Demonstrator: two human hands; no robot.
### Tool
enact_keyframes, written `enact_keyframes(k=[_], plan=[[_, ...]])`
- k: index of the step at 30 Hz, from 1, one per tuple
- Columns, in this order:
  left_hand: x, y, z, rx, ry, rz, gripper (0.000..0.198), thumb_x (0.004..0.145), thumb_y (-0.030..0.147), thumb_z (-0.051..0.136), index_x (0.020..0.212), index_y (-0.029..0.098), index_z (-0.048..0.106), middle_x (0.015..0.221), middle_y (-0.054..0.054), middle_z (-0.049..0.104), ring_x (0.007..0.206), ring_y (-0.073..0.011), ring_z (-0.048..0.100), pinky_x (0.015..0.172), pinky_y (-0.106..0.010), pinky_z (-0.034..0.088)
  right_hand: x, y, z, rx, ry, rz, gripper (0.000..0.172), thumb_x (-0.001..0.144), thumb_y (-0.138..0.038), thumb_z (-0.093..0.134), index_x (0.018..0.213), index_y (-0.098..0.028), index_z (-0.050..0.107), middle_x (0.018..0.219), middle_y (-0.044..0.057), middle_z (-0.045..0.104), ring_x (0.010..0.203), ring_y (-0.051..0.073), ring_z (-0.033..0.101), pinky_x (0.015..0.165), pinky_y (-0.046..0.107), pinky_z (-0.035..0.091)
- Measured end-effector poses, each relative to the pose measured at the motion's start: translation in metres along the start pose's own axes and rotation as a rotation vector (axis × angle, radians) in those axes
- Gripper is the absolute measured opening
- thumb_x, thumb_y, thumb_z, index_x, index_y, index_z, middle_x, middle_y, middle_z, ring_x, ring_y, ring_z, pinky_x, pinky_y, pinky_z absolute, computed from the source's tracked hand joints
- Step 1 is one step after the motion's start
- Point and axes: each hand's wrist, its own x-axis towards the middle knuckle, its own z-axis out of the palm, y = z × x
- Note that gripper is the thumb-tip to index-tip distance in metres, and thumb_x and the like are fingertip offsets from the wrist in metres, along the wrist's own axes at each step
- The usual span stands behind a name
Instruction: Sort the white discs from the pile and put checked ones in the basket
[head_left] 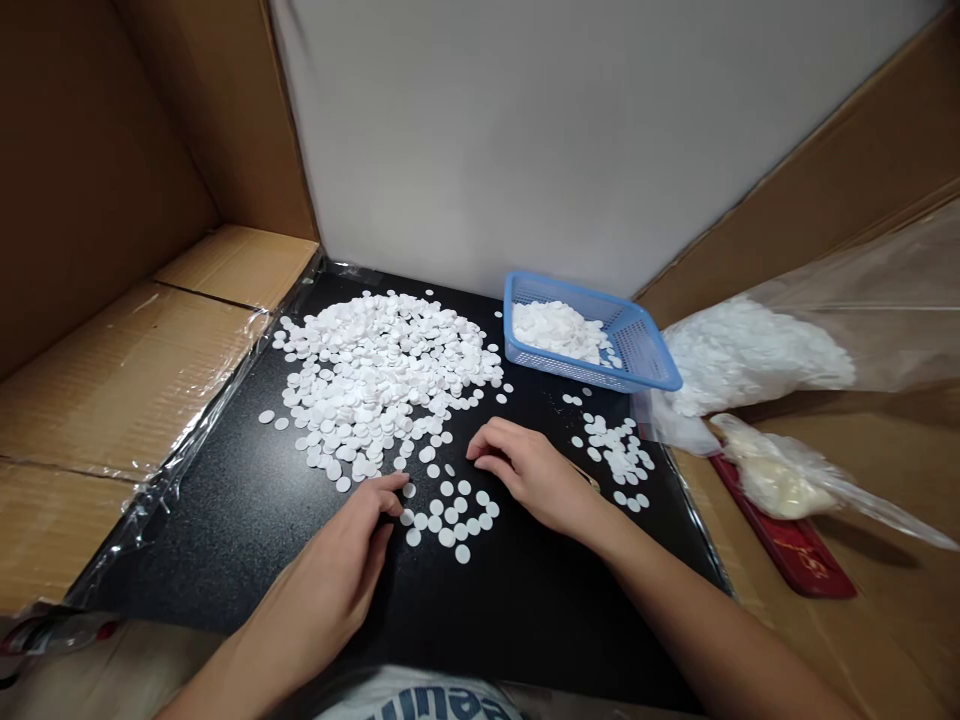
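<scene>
A big heap of small white discs [379,375] lies on a black tabletop [247,500]. A small cluster of discs [450,515] sits in front of it, between my hands. My left hand [341,565] rests on the table, fingers stretched forward, a fingertip touching a disc at the cluster's left edge. My right hand [529,470] lies just right of the cluster, fingers curled down onto the table near the discs; nothing shows inside it. Another scatter of discs [619,455] lies to its right.
A blue plastic basket [645,345] holding white discs stands at the back right. A clear plastic bag [757,365] full of discs lies beside it, with a smaller bag [780,475] on a red tray [795,550]. Cardboard walls surround the table; a white panel stands behind.
</scene>
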Motion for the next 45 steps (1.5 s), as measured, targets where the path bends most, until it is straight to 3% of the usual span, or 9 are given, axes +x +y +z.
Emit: enact_keyframes(k=[3,7,13,21,28,33,37,42,45], plan=[[0.005,0.003,0.005,0.047,-0.059,0.022,0.015,0.1,0.019,0.04,0.111,0.026,0.048,0.14,-0.011,0.057,0.122,-0.0223,0.062,0.092,-0.039,0.057,0.0,0.003,-0.004,-0.003,-0.004,0.012,0.021,0.092,-0.005,0.053,0.097,-0.021,0.066,0.097,0.003,0.065,0.09,0.017,0.063,0.08,0.031,0.049],[0.014,0.006,0.015,0.132,-0.043,0.11,0.012,0.099,0.02,0.046,0.11,0.025,0.05,0.138,-0.011,0.058,0.126,-0.0254,0.058,0.099,-0.045,0.054,-0.001,0.002,-0.006,-0.032,-0.054,0.011,0.025,0.091,-0.006,0.058,0.107,-0.022,0.068,0.099,0.003,0.064,0.085,0.016,0.062,0.078,0.031,0.05],[0.019,0.006,0.018,0.193,-0.034,0.136,0.011,0.098,0.021,0.049,0.108,0.024,0.051,0.138,-0.009,0.058,0.129,-0.0271,0.054,0.1,-0.049,0.053,-0.003,0.002,-0.01,-0.037,-0.049,0.001,0.024,0.094,-0.007,0.054,0.106,-0.022,0.069,0.097,0.004,0.064,0.085,0.017,0.062,0.078,0.032,0.05],[0.018,0.008,0.007,-0.036,0.002,0.005,0.017,0.102,0.018,0.035,0.111,0.026,0.047,0.122,-0.008,0.063,0.11,-0.0201,0.064,0.09,-0.037,0.056,-0.003,-0.001,0.003,0.076,-0.094,-0.125,0.037,0.093,-0.001,0.049,0.113,-0.021,0.073,0.094,0.004,0.06,0.082,0.014,0.061,0.074,0.026,0.05],[0.015,0.009,0.009,-0.016,-0.017,0.006,0.016,0.102,0.017,0.035,0.108,0.025,0.047,0.133,-0.011,0.058,0.122,-0.0222,0.059,0.096,-0.041,0.054,-0.004,-0.006,0.018,0.166,-0.074,-0.197,0.03,0.095,-0.008,0.053,0.111,-0.023,0.074,0.092,0.004,0.062,0.083,0.015,0.062,0.075,0.028,0.051],[0.014,0.006,0.014,0.106,-0.078,0.07,0.02,0.1,0.013,0.038,0.111,0.025,0.05,0.14,-0.009,0.056,0.133,-0.0244,0.05,0.103,-0.047,0.052,-0.008,0.0,0.003,0.076,0.045,-0.071,0.027,0.097,-0.01,0.049,0.109,-0.022,0.071,0.097,0.006,0.066,0.09,0.018,0.064,0.083,0.033,0.052],[0.014,0.003,0.016,0.132,-0.063,0.127,0.019,0.1,0.014,0.039,0.111,0.024,0.051,0.134,-0.009,0.06,0.134,-0.0243,0.05,0.105,-0.048,0.051,-0.018,0.006,-0.004,0.024,-0.001,0.015,0.026,0.096,-0.011,0.051,0.108,-0.023,0.071,0.094,0.004,0.065,0.088,0.019,0.064,0.084,0.034,0.052],[0.015,0.005,0.017,0.157,-0.07,0.202,0.017,0.1,0.017,0.043,0.112,0.023,0.053,0.138,-0.01,0.057,0.137,-0.0272,0.049,0.105,-0.047,0.052,-0.03,-0.002,0.009,0.09,-0.034,-0.026,0.032,0.096,-0.013,0.051,0.119,-0.025,0.07,0.098,0.005,0.061,0.089,0.018,0.063,0.083,0.034,0.053],[0.014,0.01,0.013,0.093,-0.131,0.206,0.02,0.1,0.014,0.04,0.114,0.023,0.051,0.135,-0.01,0.059,0.127,-0.0237,0.056,0.102,-0.042,0.053,-0.031,-0.011,0.019,0.13,-0.024,-0.067,0.03,0.096,-0.013,0.05,0.114,-0.024,0.072,0.097,0.005,0.061,0.089,0.018,0.062,0.081,0.032,0.052]])
